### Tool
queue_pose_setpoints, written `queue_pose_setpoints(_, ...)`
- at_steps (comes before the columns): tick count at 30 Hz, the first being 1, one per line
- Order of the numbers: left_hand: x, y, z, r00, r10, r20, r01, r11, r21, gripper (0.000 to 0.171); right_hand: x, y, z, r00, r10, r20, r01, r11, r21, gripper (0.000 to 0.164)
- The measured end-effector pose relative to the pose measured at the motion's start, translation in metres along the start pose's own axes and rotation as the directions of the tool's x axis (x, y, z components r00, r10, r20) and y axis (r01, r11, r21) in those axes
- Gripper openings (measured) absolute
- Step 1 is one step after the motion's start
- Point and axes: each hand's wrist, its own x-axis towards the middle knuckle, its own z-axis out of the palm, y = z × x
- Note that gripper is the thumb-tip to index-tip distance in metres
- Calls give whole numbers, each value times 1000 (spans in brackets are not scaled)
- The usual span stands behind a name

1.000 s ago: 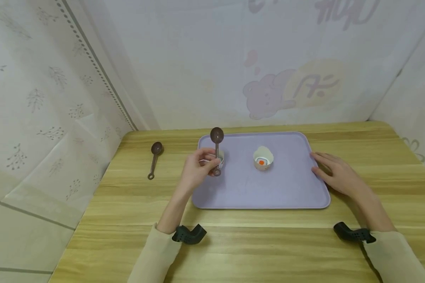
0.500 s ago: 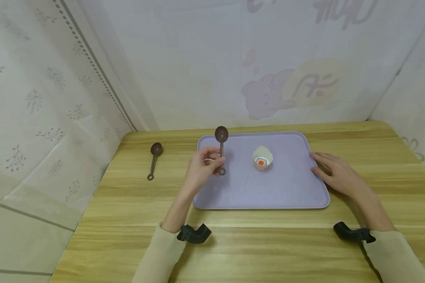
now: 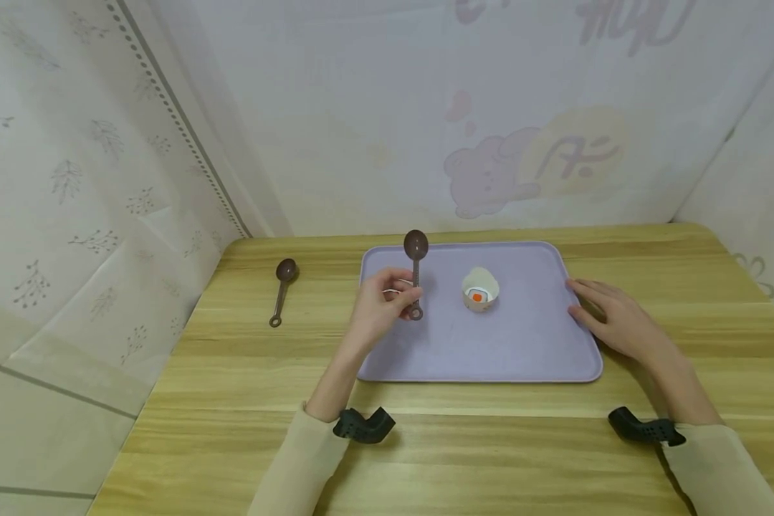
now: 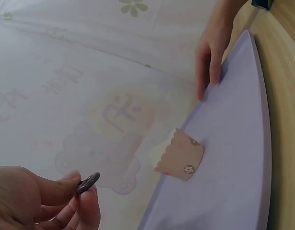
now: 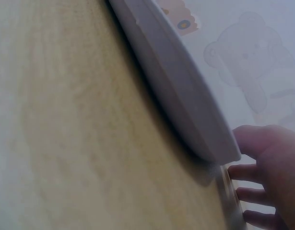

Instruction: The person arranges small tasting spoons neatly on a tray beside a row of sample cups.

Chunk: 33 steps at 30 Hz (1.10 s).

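Observation:
My left hand point(image 3: 377, 308) pinches the handle of a brown measuring spoon point(image 3: 416, 245) between thumb and fingers, its bowl pointing up, over the left part of a lilac tray point(image 3: 522, 351). In the left wrist view only the spoon's ring end point(image 4: 88, 182) pokes out from the pinch. On the tray stands a scallop-edged paper baking cup point(image 3: 480, 301) with a white and orange piece in it, to the right of the spoon. My right hand point(image 3: 613, 315) rests its fingertips on the tray's right edge, fingers loosely extended.
A second brown measuring spoon point(image 3: 287, 271) lies on the wooden table point(image 3: 490, 459) left of the tray. Printed cloth point(image 3: 361, 129) hangs behind and at both sides. Black wrist mounts point(image 3: 364, 426) sit at both cuffs.
My left hand has moved slightly right with the spoon. A paper cup seen behind that hand a second ago is now covered by it. My right hand stays on the tray edge.

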Motion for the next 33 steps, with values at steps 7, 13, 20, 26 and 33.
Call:
queue_pose_setpoints(7,1,0,3,1000,-4,5,4,1000,9,23,0,0,0,1000,12,6,-11,1000,-3,55)
queue_pose_setpoints(13,2,0,4,1000,1,9,-1,1000,23,22,0,0,0,1000,20,12,-20,1000,-3,55)
queue_pose_setpoints(20,4,-1,7,1000,-13,0,13,999,42,22,0,0,0,1000,10,8,-10,1000,-10,55)
queue_pose_setpoints(26,5,-3,11,1000,-24,0,24,999,44,22,0,1,1,1000,5,6,-4,1000,-9,55)
queue_pose_setpoints(33,7,-5,15,1000,-29,6,29,999,33,23,0,0,1,1000,6,2,-6,1000,1,54)
